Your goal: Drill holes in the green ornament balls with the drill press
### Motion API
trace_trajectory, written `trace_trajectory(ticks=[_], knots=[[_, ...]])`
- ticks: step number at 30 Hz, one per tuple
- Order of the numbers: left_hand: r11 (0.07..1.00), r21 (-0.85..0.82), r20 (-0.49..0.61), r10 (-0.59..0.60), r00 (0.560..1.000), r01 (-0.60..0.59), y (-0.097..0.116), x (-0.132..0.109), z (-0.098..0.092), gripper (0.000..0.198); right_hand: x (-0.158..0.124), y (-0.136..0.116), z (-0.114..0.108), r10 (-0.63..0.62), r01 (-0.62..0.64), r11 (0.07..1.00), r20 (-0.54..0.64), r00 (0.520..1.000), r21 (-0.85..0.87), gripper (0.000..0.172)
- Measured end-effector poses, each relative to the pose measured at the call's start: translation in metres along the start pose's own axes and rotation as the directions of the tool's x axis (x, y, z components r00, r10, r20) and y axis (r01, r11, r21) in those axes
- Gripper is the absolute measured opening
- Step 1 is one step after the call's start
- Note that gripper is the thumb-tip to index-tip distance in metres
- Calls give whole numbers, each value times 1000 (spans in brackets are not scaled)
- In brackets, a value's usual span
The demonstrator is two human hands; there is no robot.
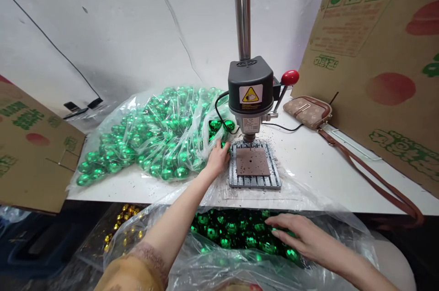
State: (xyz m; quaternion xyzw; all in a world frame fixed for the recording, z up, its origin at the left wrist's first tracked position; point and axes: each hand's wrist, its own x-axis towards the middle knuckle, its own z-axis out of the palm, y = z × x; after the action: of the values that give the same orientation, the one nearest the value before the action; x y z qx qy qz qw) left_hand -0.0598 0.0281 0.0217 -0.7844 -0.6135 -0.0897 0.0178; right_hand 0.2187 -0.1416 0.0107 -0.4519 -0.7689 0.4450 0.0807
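Left hand [219, 159] reaches to the mouth of the clear bag [137, 103] on the tabletop [113, 192], just beside the drill press [250, 87]. Fingertips are partly hidden by the plastic and green balls there; can't tell if the fingers are clamped on a ball or empty.

Right hand [298, 232] is low, over the 2nd clear bag [185, 272] at the tabletop's front edge. Thumb and fingers apart, no ball seen between them; contact with the balls underneath unclear.

Shiny green balls [164, 119] fill much of the tabletop bag; more green balls [231, 229] lie in the front bag, by the right hand.

Drill press: red-knobbed lever [290, 78] at the side, metal base [255, 182] below, 1 brown board [254, 161] on it with 1 small dark hole. No ball on the board. Dark crumbs scattered around the base.

Progress: looks like mid-batch, judging by balls in 2 bags plus the crumbs. Which bag is finished and which is left: can't tell, no holes readable on the balls. No ball is at the drill now.

Also: gold balls [128, 214] lower left, purse [307, 110] right of the drill, cardboard boxes [384, 53] at either side.
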Motion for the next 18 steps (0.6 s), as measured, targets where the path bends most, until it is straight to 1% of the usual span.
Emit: trace_trajectory(ticks=[2, 4, 6, 8, 10, 11, 12, 13, 14, 16, 18], knots=[[999, -21, -55, 41, 998, -42, 1, -8, 2, 34, -3, -16, -22, -20, 21, 999, -27, 999, 39, 54], [995, -67, -145, 67, 987, -78, 2, -17, 3, 36, -8, -32, -42, -34, 40, 996, -79, 996, 82, 51], [985, -140, -245, 63, 967, -100, 2, -27, 3, 40, -14, -44, -56, -5, 22, 993, -140, 990, 119, 50], [965, -253, -325, -10, 946, -76, 0, -34, -2, 44, -17, -50, -64, 22, 5, 986, -166, 986, 164, 50], [906, -423, -343, -156, 926, -4, -5, -38, -9, 47, -12, -51, -63, 10, 22, 984, -177, 984, 177, 49], [850, -526, -322, -237, 917, 35, -7, -39, -13, 47, -7, -51, -59, -17, 47, 986, -187, 982, 158, 47], [771, -634, -283, -309, 908, 65, -9, -40, -18, 46, 0, -52, -55, -62, 86, 990, -204, 977, 115, 45], [668, -739, -228, -365, 902, 84, -11, -40, -22, 44, 8, -53, -51, -119, 135, 989, -228, 966, 55, 43], [546, -833, -165, -403, 900, 92, -11, -41, -26, 42, 16, -55, -46, -181, 185, 983, -252, 951, -8, 41], [266, -960, -40, -422, 906, 82, -6, -45, -32, 39, 30, -61, -41, -288, 270, 957, -305, 908, -102, 37], [-1, -998, 60, -373, 926, 64, 5, -50, -37, 40, 39, -69, -44, -353, 322, 936, -371, 859, -145, 33]])
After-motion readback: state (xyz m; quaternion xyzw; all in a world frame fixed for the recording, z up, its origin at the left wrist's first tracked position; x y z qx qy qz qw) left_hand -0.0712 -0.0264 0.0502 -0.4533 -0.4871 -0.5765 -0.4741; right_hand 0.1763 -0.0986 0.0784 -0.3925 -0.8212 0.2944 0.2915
